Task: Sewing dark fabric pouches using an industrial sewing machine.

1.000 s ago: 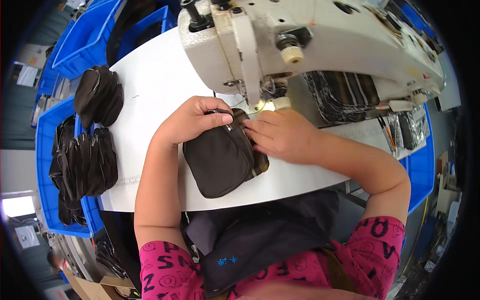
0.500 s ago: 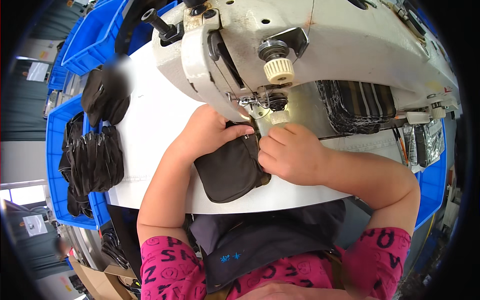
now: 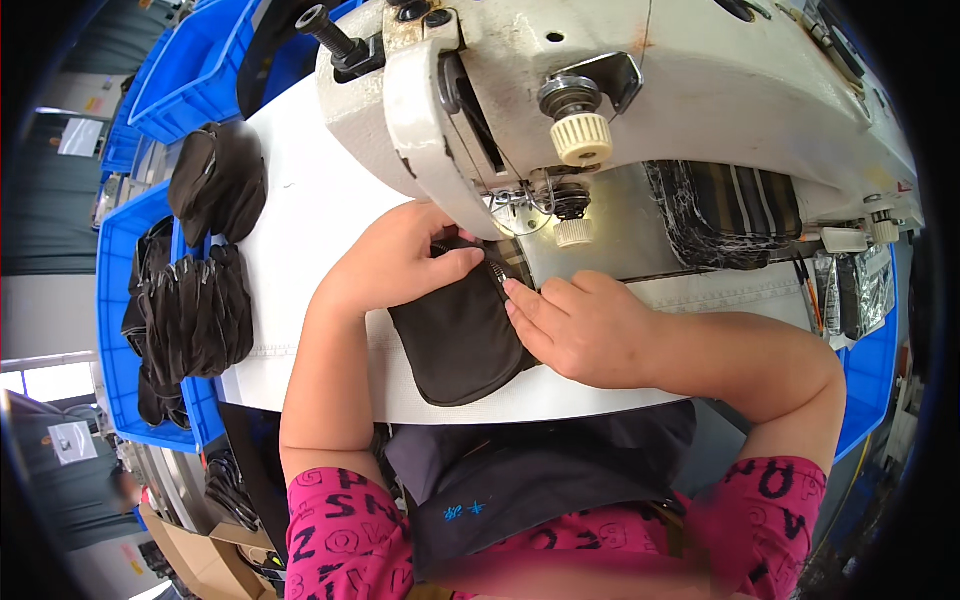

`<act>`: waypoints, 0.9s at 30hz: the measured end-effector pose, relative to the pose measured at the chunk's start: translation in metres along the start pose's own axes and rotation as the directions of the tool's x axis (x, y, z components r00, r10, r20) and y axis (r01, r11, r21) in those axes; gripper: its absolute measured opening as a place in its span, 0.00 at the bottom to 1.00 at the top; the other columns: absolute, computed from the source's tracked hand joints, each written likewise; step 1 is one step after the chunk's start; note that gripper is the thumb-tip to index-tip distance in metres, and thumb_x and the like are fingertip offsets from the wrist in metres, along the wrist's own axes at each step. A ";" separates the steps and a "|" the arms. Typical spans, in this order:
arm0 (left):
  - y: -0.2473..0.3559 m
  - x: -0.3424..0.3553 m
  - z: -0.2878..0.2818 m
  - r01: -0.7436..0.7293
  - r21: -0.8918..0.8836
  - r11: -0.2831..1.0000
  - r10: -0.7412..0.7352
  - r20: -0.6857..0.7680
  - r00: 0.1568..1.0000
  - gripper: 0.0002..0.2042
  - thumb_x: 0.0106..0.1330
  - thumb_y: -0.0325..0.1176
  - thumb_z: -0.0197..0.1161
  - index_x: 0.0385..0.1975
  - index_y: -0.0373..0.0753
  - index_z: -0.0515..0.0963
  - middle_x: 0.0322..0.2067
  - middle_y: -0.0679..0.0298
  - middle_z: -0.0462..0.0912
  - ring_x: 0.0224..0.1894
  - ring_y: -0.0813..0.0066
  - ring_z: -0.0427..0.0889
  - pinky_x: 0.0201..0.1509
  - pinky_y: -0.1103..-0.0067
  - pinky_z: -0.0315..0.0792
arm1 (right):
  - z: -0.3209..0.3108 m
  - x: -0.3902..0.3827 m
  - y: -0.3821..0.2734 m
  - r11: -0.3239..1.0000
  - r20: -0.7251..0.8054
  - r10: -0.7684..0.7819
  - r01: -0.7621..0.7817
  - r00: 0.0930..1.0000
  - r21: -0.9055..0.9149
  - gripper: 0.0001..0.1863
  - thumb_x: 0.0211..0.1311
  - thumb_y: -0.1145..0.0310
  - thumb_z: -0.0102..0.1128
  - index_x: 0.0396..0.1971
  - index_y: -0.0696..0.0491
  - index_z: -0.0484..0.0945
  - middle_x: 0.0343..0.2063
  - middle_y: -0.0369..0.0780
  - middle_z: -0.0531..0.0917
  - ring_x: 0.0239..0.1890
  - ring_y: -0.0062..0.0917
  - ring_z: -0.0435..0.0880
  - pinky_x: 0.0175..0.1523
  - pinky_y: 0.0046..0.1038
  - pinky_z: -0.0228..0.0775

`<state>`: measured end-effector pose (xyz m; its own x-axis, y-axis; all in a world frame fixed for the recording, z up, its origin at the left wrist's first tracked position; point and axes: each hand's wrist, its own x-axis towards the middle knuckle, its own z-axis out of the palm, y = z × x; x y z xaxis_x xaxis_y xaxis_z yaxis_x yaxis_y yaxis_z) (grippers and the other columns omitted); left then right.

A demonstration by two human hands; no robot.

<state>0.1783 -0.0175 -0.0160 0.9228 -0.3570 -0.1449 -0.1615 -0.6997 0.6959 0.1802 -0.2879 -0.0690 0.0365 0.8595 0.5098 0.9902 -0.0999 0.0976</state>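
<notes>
A dark brown fabric pouch (image 3: pixel 455 350) lies on the white sewing table (image 3: pixel 300 180), its upper end under the head of a sewing machine (image 3: pixel 430 120), with some striped fabric showing there. My left hand (image 3: pixel 395 260) grips the pouch's top left, thumb bent over it, some fingertips hidden. My right hand (image 3: pixel 590 330) is at the pouch's right edge, fingers bent and closed on it, with the index fingertip at the zipper pull (image 3: pixel 501 271); its thumb is hidden.
Stacks of dark pouches (image 3: pixel 200 310) and blue bins (image 3: pixel 120 270) line the left side. Striped fabric pieces (image 3: pixel 730 205) lie under the machine arm, beside pens (image 3: pixel 808 290) and clear packets (image 3: pixel 850 290). A cardboard box (image 3: pixel 190 555) stands at lower left.
My right hand has moved down and toward the zipper, away from the presser area. My left hand has shifted slightly left since half a second ago, still holding the pouch.
</notes>
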 end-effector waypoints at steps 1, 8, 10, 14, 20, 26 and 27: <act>-0.002 -0.001 -0.001 0.022 0.049 0.999 -0.023 0.018 1.000 0.14 0.63 0.36 0.71 0.45 0.35 0.84 0.38 0.53 0.87 0.41 0.54 0.86 0.46 0.66 0.78 | 0.001 -0.001 -0.001 1.000 -0.003 0.000 0.000 1.000 0.002 0.18 0.50 0.69 0.64 0.41 0.61 0.87 0.39 0.42 0.88 0.31 0.21 0.77 0.27 0.23 0.61; 0.019 -0.002 0.019 -0.115 0.237 0.965 0.162 -0.192 0.968 0.07 0.66 0.30 0.72 0.39 0.35 0.82 0.32 0.57 0.85 0.36 0.57 0.85 0.41 0.69 0.77 | -0.004 0.001 -0.008 1.000 0.100 -0.016 0.014 0.995 0.026 0.19 0.54 0.68 0.62 0.44 0.60 0.86 0.54 0.51 0.86 0.31 0.23 0.75 0.30 0.25 0.64; 0.013 0.000 0.024 -0.075 0.241 0.968 0.123 -0.192 0.974 0.08 0.66 0.30 0.72 0.39 0.36 0.83 0.32 0.56 0.85 0.36 0.55 0.85 0.40 0.69 0.77 | -0.005 0.000 -0.009 1.000 0.102 -0.023 0.021 0.995 0.018 0.19 0.54 0.68 0.62 0.45 0.61 0.86 0.54 0.52 0.86 0.31 0.23 0.75 0.30 0.25 0.64; 0.016 0.000 0.027 -0.003 0.241 0.970 0.051 -0.192 0.980 0.07 0.66 0.31 0.72 0.41 0.38 0.85 0.33 0.55 0.85 0.36 0.53 0.85 0.40 0.67 0.77 | -0.003 0.001 -0.006 0.999 0.037 -0.003 0.002 0.999 0.034 0.18 0.54 0.68 0.62 0.45 0.59 0.86 0.53 0.48 0.87 0.31 0.23 0.75 0.30 0.25 0.63; 0.019 -0.001 0.025 0.019 0.246 0.969 0.027 -0.181 0.983 0.08 0.64 0.31 0.72 0.40 0.38 0.84 0.33 0.54 0.85 0.36 0.53 0.84 0.41 0.68 0.77 | -0.005 0.000 0.002 1.000 -0.021 -0.020 0.020 1.000 0.005 0.16 0.53 0.67 0.63 0.41 0.57 0.87 0.46 0.44 0.89 0.32 0.22 0.78 0.30 0.24 0.64; 0.021 0.000 0.033 0.041 0.344 0.938 0.051 -0.255 0.966 0.08 0.62 0.30 0.72 0.38 0.38 0.83 0.33 0.56 0.86 0.36 0.58 0.86 0.41 0.69 0.78 | 0.000 -0.003 0.005 1.000 0.021 -0.003 0.003 1.000 0.025 0.13 0.51 0.68 0.64 0.38 0.55 0.86 0.48 0.46 0.88 0.34 0.24 0.78 0.30 0.25 0.64; 0.020 -0.001 0.033 0.044 0.343 0.938 0.049 -0.258 0.965 0.08 0.62 0.30 0.72 0.38 0.38 0.83 0.33 0.56 0.86 0.36 0.58 0.86 0.41 0.69 0.78 | -0.001 -0.002 0.006 0.999 0.037 0.001 -0.003 0.999 0.050 0.14 0.51 0.68 0.64 0.38 0.55 0.85 0.47 0.47 0.88 0.34 0.24 0.79 0.30 0.26 0.65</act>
<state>0.1622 -0.0513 -0.0250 0.9728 -0.2193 0.0751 -0.2307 -0.8847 0.4051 0.1855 -0.2905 -0.0681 0.0428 0.8776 0.4775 0.9956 -0.0774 0.0530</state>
